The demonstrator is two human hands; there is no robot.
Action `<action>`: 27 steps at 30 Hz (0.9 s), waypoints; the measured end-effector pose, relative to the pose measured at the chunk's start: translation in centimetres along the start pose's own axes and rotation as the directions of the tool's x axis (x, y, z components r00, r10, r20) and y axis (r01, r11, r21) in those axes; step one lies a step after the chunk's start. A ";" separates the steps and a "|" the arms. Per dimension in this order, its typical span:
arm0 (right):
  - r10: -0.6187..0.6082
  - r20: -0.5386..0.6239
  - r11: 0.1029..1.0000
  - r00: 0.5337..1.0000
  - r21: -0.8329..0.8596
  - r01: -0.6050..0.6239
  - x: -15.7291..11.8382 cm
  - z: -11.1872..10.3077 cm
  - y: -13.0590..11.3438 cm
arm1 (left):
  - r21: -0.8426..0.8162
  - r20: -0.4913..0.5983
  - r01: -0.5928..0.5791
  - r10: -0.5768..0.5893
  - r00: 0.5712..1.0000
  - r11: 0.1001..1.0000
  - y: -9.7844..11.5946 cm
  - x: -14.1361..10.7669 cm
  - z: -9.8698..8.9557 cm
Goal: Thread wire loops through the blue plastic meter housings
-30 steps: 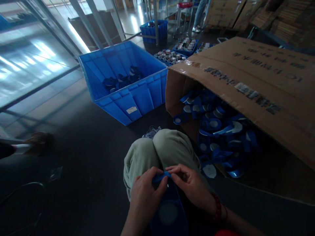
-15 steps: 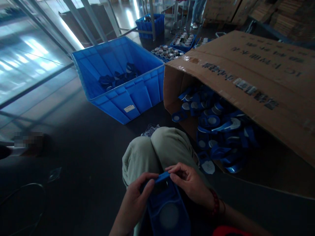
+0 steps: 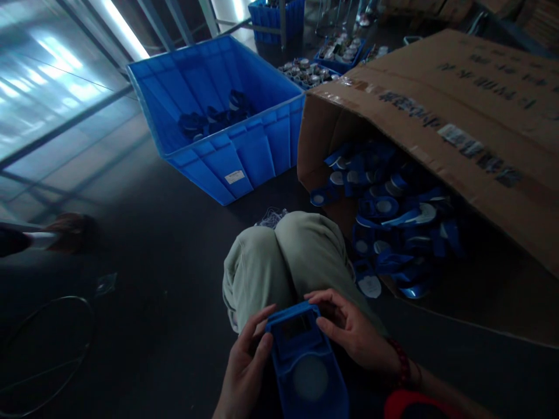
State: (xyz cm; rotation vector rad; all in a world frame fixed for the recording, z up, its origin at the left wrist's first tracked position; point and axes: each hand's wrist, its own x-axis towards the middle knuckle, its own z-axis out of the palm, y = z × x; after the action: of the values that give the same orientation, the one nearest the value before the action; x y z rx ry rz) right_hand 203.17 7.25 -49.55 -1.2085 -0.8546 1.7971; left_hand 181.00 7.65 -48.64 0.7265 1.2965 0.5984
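Observation:
A blue plastic housing (image 3: pixel 301 364) with a rectangular window and a pale round disc lies over my lap at the bottom of the view. My left hand (image 3: pixel 251 355) grips its left edge, thumb and fingers at the upper corner. On the other side, my right hand (image 3: pixel 349 329) holds the upper right corner between thumb and fingers. More blue housings (image 3: pixel 384 206) of the same sort spill from the open cardboard box (image 3: pixel 463 87) on the right. A large blue bin (image 3: pixel 257 154) ahead has several dark blue pieces at its bottom.
Trays of small metal-topped parts (image 3: pixel 310 75) stand behind the bin, near another blue bin (image 3: pixel 273 26). A person's shoe (image 3: pixel 72 233) shows at the left, above a wire ring (image 3: pixel 48 358). Clear plastic scraps (image 3: pixel 273 217) lie past my knees.
The housing has tilted so its face shows more fully. Both hands have moved from its top edge toward its upper corners. The camera view has dipped slightly downward.

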 end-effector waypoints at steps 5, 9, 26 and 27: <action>0.073 0.036 0.994 0.997 0.083 -0.076 -1.5 0.3 0.9 | -0.135 0.101 0.072 -0.059 0.993 0.988 -0.4 -0.9 0.2; 0.176 0.097 0.979 0.980 0.089 -0.185 -2.1 0.6 1.1 | -0.128 0.159 0.070 -0.049 0.986 0.989 -0.8 -1.2 0.0; 0.149 0.038 0.986 0.988 0.072 -0.151 -2.8 0.9 1.6 | 0.837 0.253 -0.531 0.766 0.591 0.133 -2.1 -2.1 1.7; 0.161 0.020 0.983 0.987 0.080 -0.163 -2.8 1.0 1.7 | 0.834 0.107 -0.482 0.776 0.621 0.271 -2.4 -2.3 1.9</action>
State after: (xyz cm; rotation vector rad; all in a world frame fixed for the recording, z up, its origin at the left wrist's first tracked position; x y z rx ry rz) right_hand 202.52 3.90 -49.53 -1.2442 -0.6998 1.9529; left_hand 182.43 4.13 -48.82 2.1248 1.5616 0.7907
